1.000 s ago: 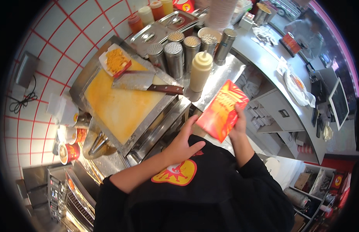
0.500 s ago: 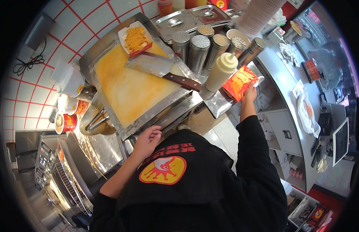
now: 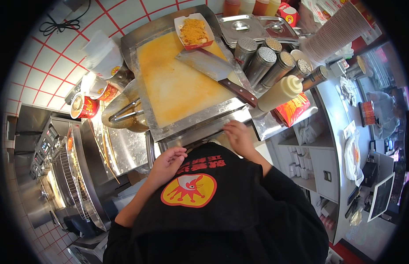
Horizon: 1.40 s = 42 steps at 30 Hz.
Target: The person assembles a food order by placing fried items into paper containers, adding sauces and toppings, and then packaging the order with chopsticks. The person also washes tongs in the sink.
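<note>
My left hand [image 3: 168, 166] hovers in front of my black apron, its fingers loosely bent with nothing in them. My right hand [image 3: 240, 139], a little blurred, is just past the front edge of the cutting board, fingers half curled and empty. A cleaver [image 3: 209, 67] lies across the yellow-stained cutting board [image 3: 169, 92], its wooden handle pointing to the near right. At the board's far edge, a paper tray of crumb-coated food [image 3: 194, 32] touches the blade. Right of the handle are a squeeze bottle of pale sauce [image 3: 281, 93] and a red paper packet [image 3: 294, 109].
Several metal shakers [image 3: 262, 61] stand beyond the bottle, near lidded steel pans [image 3: 244, 27] and stacked paper cups [image 3: 338, 33]. Left of the board, tongs [image 3: 125, 112] rest in a metal bowl near red tubs [image 3: 84, 107]. A fryer [image 3: 72, 176] is at the left, a white counter [image 3: 334, 127] at the right.
My right hand has let go of the red paper packet and drawn back left toward my body. The packet stays beside the bottle. The whole view has turned slightly.
</note>
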Tool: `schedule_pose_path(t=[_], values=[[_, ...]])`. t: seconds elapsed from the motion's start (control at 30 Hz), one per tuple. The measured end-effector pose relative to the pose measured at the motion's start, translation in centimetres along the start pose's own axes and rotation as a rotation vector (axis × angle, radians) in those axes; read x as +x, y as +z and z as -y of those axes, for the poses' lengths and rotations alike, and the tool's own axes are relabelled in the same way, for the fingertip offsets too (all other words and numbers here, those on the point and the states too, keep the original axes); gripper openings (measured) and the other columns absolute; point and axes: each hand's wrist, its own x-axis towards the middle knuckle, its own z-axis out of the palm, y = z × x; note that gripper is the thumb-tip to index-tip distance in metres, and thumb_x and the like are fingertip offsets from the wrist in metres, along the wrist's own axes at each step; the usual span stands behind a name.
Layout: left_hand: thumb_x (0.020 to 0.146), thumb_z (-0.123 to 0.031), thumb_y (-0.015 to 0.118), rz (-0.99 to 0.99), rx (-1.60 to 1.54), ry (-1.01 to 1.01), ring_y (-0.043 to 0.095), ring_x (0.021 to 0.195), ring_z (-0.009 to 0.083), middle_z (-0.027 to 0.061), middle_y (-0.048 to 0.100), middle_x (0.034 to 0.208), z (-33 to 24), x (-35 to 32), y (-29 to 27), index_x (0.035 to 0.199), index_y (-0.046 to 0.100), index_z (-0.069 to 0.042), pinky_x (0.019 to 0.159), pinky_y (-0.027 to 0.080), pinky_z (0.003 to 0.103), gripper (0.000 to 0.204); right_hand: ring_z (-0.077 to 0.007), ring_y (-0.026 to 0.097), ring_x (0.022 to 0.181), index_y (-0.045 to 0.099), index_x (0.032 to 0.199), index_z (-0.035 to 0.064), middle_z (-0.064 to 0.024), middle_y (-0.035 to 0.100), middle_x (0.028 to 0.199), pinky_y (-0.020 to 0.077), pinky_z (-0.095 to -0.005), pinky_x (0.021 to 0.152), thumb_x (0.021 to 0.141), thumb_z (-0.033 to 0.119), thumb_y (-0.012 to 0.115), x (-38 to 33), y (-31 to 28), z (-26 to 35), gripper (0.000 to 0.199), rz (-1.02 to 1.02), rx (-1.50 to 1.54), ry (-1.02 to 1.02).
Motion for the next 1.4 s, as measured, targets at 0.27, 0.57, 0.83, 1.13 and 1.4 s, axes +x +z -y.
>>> schedule_pose_path(t=[0.27,0.57,0.83,1.13,1.4], values=[[0.090,-0.005,0.051,-0.157,-0.046,0.013,0.058,0.093,0.0109,0.0068,0.061,0.101,-1.3,-3.9,-0.8,0.114,0.053,0.000,0.085,0.045,0.023,0.024,-0.0360,0.050,0.108,0.060,0.106,0.0071,-0.0178,0.057,0.112,0.0392,-0.0450,0.091,0.079,0.020,0.054,12.7,8.1,-0.8,0.030,0.320,-0.386,-0.024],[0.090,-0.006,0.053,-0.304,-0.115,0.057,0.058,0.087,0.0079,0.0052,0.062,0.094,0.1,-6.0,-1.6,0.112,0.054,0.000,0.078,0.046,0.021,0.023,-0.0357,0.051,0.107,0.060,0.106,0.0076,-0.0174,0.057,0.111,0.0396,-0.0450,0.091,0.079,0.019,0.054,10.6,8.7,-3.7,0.030,0.378,-0.502,0.039],[0.091,-0.006,0.051,-0.369,-0.101,-0.045,0.057,0.086,0.0095,0.0045,0.062,0.096,-0.8,-7.1,-1.5,0.112,0.055,-0.001,0.079,0.046,0.024,0.023,-0.0353,0.051,0.107,0.061,0.106,0.0080,-0.0171,0.058,0.110,0.0399,-0.0451,0.090,0.079,0.019,0.054,11.1,9.3,-3.7,0.030,0.396,-0.521,0.054],[0.091,-0.008,0.052,-0.414,-0.067,-0.072,0.057,0.083,0.0090,0.0039,0.062,0.093,-0.3,-8.2,-1.9,0.112,0.056,-0.003,0.076,0.046,0.023,0.022,-0.0349,0.052,0.106,0.061,0.106,0.0084,-0.0168,0.058,0.110,0.0403,-0.0451,0.090,0.079,0.018,0.054,11.7,9.7,-4.6,0.030,0.384,-0.528,0.060],[0.090,-0.009,0.053,-0.416,-0.049,-0.059,0.056,0.080,0.0080,0.0034,0.063,0.093,-0.4,-8.8,-1.9,0.111,0.056,-0.003,0.075,0.046,0.022,0.022,-0.0346,0.052,0.106,0.061,0.106,0.0088,-0.0165,0.058,0.109,0.0406,-0.0452,0.090,0.078,0.018,0.054,11.9,9.8,-4.8,0.030,0.385,-0.547,0.045]])
